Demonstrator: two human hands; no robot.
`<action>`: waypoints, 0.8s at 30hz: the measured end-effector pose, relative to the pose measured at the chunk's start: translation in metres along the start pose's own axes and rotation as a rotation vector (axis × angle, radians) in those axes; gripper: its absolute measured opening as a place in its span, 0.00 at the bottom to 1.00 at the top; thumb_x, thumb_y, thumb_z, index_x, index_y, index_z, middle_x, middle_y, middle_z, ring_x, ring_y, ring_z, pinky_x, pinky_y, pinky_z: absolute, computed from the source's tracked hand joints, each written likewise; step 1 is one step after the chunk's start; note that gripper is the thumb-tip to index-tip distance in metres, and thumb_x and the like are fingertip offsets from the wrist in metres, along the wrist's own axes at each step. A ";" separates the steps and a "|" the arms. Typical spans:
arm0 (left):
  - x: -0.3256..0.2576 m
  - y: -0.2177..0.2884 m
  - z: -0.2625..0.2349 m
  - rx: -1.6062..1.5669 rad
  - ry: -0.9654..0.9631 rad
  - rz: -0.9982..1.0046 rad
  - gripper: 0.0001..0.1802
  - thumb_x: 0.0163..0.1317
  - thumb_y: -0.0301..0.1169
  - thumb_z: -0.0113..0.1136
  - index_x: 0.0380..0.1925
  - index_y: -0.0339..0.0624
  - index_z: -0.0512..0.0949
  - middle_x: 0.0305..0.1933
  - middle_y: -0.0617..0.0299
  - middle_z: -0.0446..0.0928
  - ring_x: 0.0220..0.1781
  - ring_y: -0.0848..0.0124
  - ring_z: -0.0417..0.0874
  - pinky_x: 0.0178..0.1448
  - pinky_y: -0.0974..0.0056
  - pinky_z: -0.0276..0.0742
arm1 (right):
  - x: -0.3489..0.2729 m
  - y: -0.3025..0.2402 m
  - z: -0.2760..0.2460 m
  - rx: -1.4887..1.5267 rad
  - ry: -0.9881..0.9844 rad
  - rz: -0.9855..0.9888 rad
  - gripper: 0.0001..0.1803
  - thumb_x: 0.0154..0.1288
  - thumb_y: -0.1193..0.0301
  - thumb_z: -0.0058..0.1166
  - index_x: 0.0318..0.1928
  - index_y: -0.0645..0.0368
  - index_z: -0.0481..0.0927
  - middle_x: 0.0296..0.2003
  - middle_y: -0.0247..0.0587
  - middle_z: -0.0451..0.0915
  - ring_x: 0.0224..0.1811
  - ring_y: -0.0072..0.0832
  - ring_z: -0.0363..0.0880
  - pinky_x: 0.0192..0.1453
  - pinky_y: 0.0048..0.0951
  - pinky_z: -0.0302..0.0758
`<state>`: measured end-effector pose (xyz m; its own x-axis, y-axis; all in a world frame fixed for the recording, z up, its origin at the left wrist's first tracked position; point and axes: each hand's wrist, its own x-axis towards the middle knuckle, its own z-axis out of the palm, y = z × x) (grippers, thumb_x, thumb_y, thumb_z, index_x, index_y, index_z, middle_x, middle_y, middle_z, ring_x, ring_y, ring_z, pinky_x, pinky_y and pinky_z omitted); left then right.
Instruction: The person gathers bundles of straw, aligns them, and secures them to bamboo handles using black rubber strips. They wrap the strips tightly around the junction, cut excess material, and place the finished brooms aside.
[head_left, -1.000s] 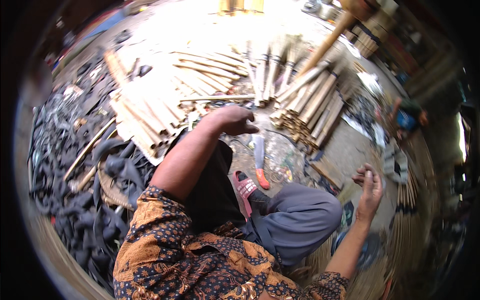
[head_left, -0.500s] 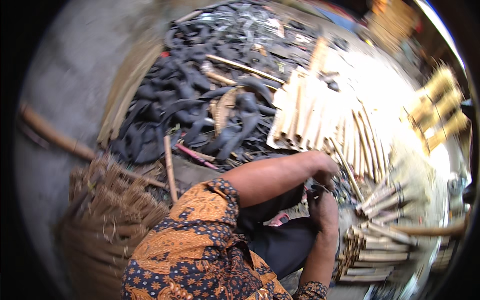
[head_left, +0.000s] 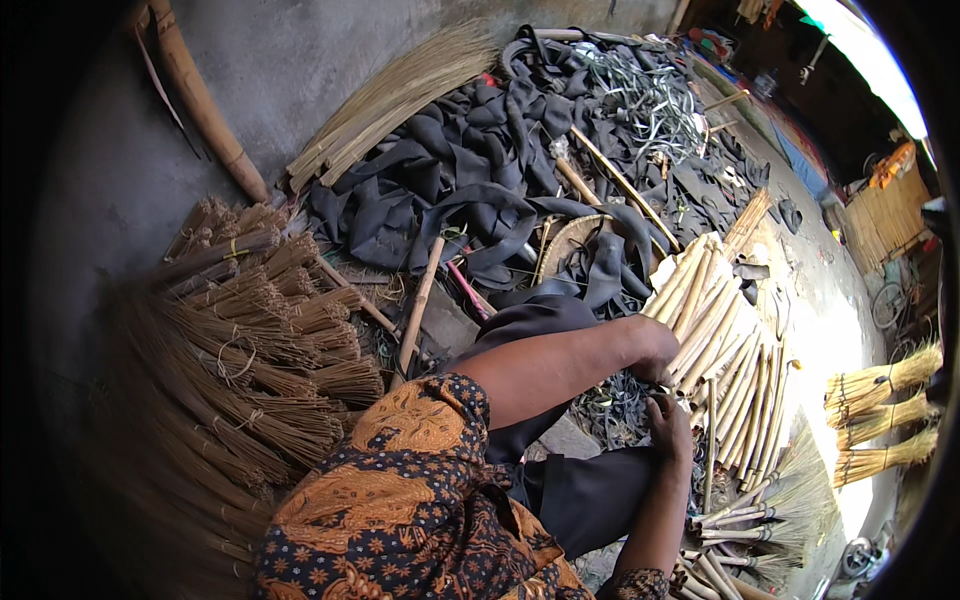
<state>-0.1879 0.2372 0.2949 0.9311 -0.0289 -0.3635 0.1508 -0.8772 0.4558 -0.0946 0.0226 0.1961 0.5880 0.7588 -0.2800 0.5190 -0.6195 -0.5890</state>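
My left hand is bent down at the wrist with its fingers curled. Just below it, my right hand is also curled, its fingertips close to the left ones. Whatever they grip is too small or hidden to make out. Both hands are over a tangle of thin black strips between my knees. Beyond the hands lie cut bamboo handles in a row on a pale sheet, and more bamboo sticks lie alongside to the right.
Black rubber pieces cover the floor ahead. Brown twig bundles are heaped at the left. Grass broom heads lie at the lower right, tied straw bundles further right. A bamboo pole leans near the grey wall.
The view has swung, so the rubber heap and bamboo now sit further right and the twig bundles show more fully. My hands remain close together, with a slightly wider gap between them.
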 end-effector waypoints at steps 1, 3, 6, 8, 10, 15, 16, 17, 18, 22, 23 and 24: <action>-0.006 -0.019 0.003 -0.028 -0.001 -0.002 0.27 0.65 0.54 0.67 0.49 0.43 0.89 0.50 0.47 0.88 0.53 0.49 0.89 0.57 0.50 0.83 | 0.001 0.005 0.000 0.018 -0.017 0.006 0.18 0.76 0.62 0.58 0.55 0.64 0.83 0.45 0.59 0.88 0.50 0.52 0.88 0.55 0.45 0.81; -0.015 -0.048 0.001 0.059 0.022 -0.051 0.23 0.64 0.52 0.69 0.46 0.46 0.91 0.47 0.51 0.89 0.49 0.54 0.90 0.54 0.51 0.85 | -0.006 0.008 0.000 -0.060 0.003 -0.018 0.18 0.76 0.62 0.59 0.54 0.64 0.84 0.45 0.59 0.88 0.50 0.51 0.88 0.54 0.45 0.81; -0.021 -0.061 -0.015 0.139 0.043 -0.034 0.18 0.65 0.48 0.70 0.44 0.48 0.91 0.45 0.57 0.91 0.45 0.60 0.91 0.52 0.54 0.86 | -0.027 0.011 -0.009 -0.141 0.021 0.058 0.18 0.75 0.63 0.59 0.54 0.65 0.83 0.44 0.58 0.88 0.47 0.50 0.88 0.53 0.45 0.81; -0.041 -0.059 -0.014 -0.206 0.358 0.150 0.25 0.65 0.52 0.70 0.39 0.36 0.87 0.41 0.49 0.89 0.46 0.53 0.92 0.50 0.51 0.88 | -0.041 0.001 -0.031 -0.282 -0.022 0.036 0.18 0.77 0.63 0.58 0.55 0.66 0.82 0.43 0.53 0.88 0.44 0.44 0.87 0.51 0.42 0.81; -0.057 -0.054 -0.017 -0.197 0.307 0.282 0.25 0.66 0.51 0.69 0.38 0.37 0.88 0.39 0.47 0.89 0.44 0.51 0.92 0.50 0.52 0.88 | -0.043 -0.014 -0.040 -0.015 -0.009 0.317 0.19 0.79 0.64 0.56 0.57 0.68 0.81 0.45 0.49 0.87 0.44 0.37 0.86 0.49 0.38 0.81; -0.094 -0.060 -0.014 -0.155 0.304 0.297 0.13 0.55 0.41 0.72 0.34 0.45 0.92 0.35 0.57 0.90 0.40 0.61 0.92 0.42 0.54 0.87 | -0.018 -0.071 -0.060 -0.103 -0.067 0.090 0.18 0.80 0.66 0.53 0.58 0.69 0.79 0.46 0.53 0.85 0.44 0.40 0.86 0.48 0.39 0.80; -0.094 -0.062 -0.016 -0.158 0.290 0.292 0.14 0.56 0.44 0.72 0.37 0.48 0.92 0.37 0.60 0.90 0.42 0.62 0.92 0.42 0.53 0.87 | -0.007 -0.080 -0.053 -0.151 -0.077 -0.035 0.18 0.79 0.65 0.53 0.58 0.67 0.79 0.43 0.51 0.84 0.41 0.40 0.86 0.47 0.39 0.79; -0.094 -0.064 -0.016 -0.168 0.291 0.300 0.16 0.58 0.46 0.71 0.40 0.51 0.93 0.39 0.63 0.91 0.44 0.62 0.92 0.42 0.52 0.87 | -0.001 -0.087 -0.044 -0.218 -0.090 -0.095 0.18 0.78 0.67 0.54 0.58 0.67 0.79 0.43 0.53 0.84 0.44 0.43 0.85 0.49 0.41 0.79; -0.092 -0.067 -0.017 -0.154 0.291 0.251 0.17 0.59 0.47 0.70 0.40 0.49 0.92 0.41 0.61 0.91 0.45 0.62 0.91 0.44 0.52 0.87 | 0.007 -0.093 -0.032 -0.278 -0.097 -0.138 0.18 0.77 0.68 0.54 0.59 0.67 0.79 0.44 0.56 0.84 0.46 0.47 0.84 0.51 0.42 0.79; -0.088 -0.078 -0.015 -0.110 0.286 0.091 0.21 0.61 0.49 0.70 0.41 0.43 0.91 0.43 0.55 0.90 0.48 0.60 0.91 0.48 0.54 0.87 | 0.024 -0.112 -0.010 -0.326 -0.364 -0.205 0.15 0.75 0.68 0.57 0.55 0.65 0.82 0.44 0.62 0.87 0.46 0.54 0.87 0.50 0.47 0.80; -0.087 -0.084 -0.018 -0.104 0.260 0.030 0.21 0.58 0.48 0.72 0.40 0.42 0.91 0.42 0.54 0.90 0.47 0.59 0.92 0.48 0.55 0.87 | 0.029 -0.115 -0.008 -0.342 -0.359 -0.177 0.16 0.76 0.67 0.57 0.55 0.65 0.82 0.44 0.62 0.87 0.46 0.54 0.87 0.51 0.47 0.80; -0.085 -0.086 -0.021 -0.099 0.239 -0.030 0.21 0.56 0.47 0.75 0.40 0.41 0.91 0.40 0.54 0.90 0.46 0.58 0.92 0.48 0.56 0.87 | 0.034 -0.116 -0.010 -0.343 -0.356 -0.176 0.16 0.76 0.67 0.57 0.56 0.65 0.82 0.44 0.62 0.87 0.46 0.53 0.87 0.51 0.48 0.80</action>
<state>-0.2728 0.3256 0.3035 0.9760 0.1211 -0.1811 0.2005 -0.8243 0.5294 -0.1289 0.1185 0.2627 0.2575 0.8415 -0.4749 0.7992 -0.4617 -0.3849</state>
